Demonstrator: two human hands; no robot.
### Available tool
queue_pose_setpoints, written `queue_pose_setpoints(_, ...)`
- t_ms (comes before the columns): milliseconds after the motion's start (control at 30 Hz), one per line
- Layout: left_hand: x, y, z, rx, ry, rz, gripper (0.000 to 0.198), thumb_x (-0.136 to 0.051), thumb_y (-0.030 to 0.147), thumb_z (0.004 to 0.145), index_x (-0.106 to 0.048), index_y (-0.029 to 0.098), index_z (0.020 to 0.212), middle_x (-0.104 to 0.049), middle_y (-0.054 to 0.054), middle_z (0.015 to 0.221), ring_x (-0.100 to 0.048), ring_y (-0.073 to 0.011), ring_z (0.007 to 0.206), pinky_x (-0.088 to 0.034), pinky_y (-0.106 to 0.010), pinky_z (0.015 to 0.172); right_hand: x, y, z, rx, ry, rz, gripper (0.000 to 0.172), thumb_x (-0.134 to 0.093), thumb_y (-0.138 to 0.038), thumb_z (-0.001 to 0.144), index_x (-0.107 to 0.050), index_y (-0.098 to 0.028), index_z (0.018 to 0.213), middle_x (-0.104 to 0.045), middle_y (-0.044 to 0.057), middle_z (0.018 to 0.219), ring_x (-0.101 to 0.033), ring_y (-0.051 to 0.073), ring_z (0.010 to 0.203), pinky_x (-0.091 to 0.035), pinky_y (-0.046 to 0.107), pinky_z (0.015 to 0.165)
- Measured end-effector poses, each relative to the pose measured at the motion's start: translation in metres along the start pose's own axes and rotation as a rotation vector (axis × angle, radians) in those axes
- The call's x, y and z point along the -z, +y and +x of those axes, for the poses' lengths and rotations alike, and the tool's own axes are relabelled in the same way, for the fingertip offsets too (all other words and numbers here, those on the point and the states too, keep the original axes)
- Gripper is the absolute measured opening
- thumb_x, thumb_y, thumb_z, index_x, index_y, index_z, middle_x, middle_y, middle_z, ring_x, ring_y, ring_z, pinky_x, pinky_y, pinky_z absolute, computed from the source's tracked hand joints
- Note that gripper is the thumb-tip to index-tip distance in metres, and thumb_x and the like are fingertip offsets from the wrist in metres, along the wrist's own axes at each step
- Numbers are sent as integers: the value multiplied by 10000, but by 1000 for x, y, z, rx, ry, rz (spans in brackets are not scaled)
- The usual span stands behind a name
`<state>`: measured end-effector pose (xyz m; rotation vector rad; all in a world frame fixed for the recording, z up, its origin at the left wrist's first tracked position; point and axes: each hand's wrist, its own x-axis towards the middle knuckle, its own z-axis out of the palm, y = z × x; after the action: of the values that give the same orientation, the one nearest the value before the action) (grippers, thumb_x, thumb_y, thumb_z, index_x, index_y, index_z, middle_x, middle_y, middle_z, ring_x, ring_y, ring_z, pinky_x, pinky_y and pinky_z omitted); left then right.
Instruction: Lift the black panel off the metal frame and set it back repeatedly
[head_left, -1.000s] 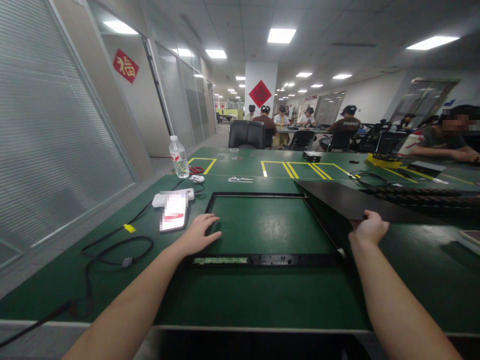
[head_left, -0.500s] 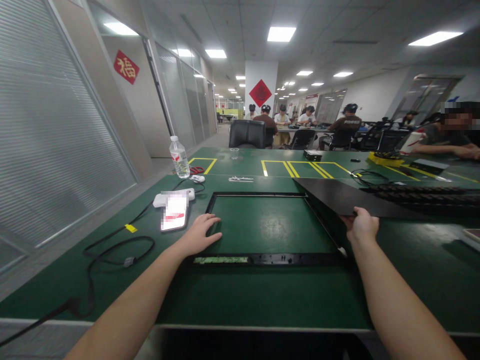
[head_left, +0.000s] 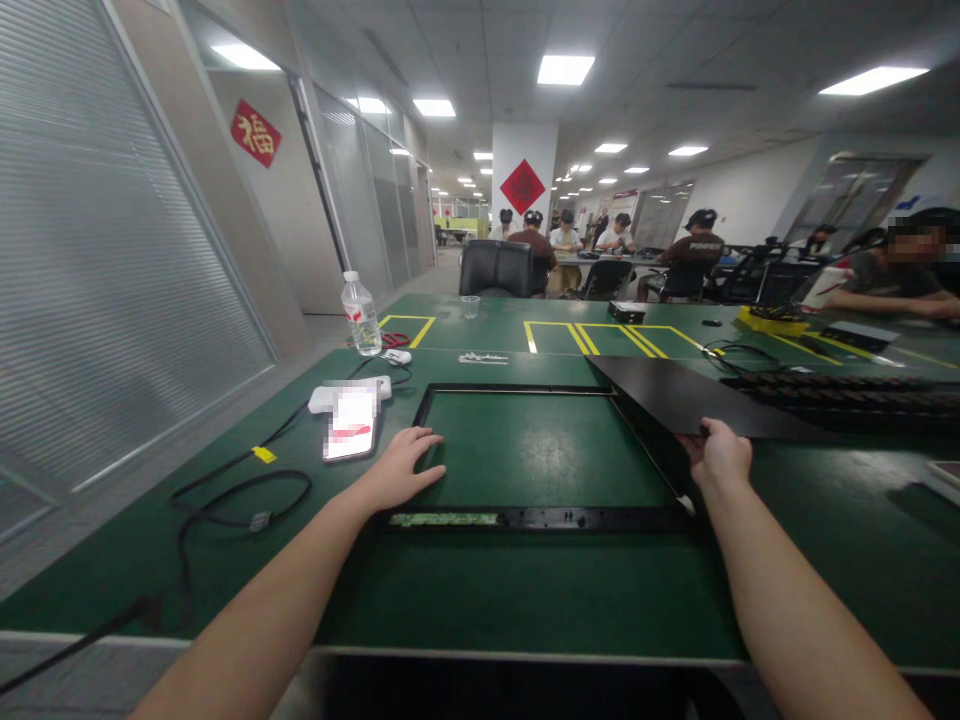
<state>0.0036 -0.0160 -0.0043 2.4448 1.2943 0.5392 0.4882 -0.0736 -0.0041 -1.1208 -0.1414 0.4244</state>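
A black rectangular frame (head_left: 592, 518) lies on the green table (head_left: 525, 600), with a green circuit strip (head_left: 444, 520) along the left part of its near side. My left hand (head_left: 409, 465) rests on the frame's left side, fingers apart, not wrapped round it. My right hand (head_left: 724, 455) pinches the near edge of a thin dark panel (head_left: 675, 390). The panel is tilted over the frame's right side, its far left corner by the frame's far right corner. A small white piece (head_left: 685, 505) shows at the near right corner of the frame.
To the left are a phone (head_left: 351, 425), a white power strip (head_left: 315, 398), a looped black cable (head_left: 225, 478) and a water bottle (head_left: 361, 315). A plastic cup (head_left: 470, 306) stands further back. Cables and a dark ribbed object (head_left: 847, 392) lie right. People sit beyond.
My right hand has shifted very slightly left with the panel's edge in it. My left hand has stayed on the frame's left side.
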Motion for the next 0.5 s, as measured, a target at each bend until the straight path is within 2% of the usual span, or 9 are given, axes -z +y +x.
queue_pose_setpoints(200, 2, 3, 0, 6, 7, -24, 583, -594, 528, 846, -665, 163, 1295, -563, -211, 1446, -479, -393, 1372, -370, -574, 1143, 0, -2, 0, -38, 16, 12, 201, -590, -71, 754, -480, -211, 847, -595, -27, 776, -619, 132, 618, -588, 254, 502)
queue_pose_setpoints(500, 1, 0, 1, 11, 43, -66, 580, -593, 544, 856, -659, 174, 1298, -585, -195, 1420, -505, -378, 1350, -393, -550, 1129, -1, -1, -6, -4, -56, 38, 240, -653, -85, 697, -519, -200, 860, -612, -32, 773, -605, 107, 577, -589, 238, 507)
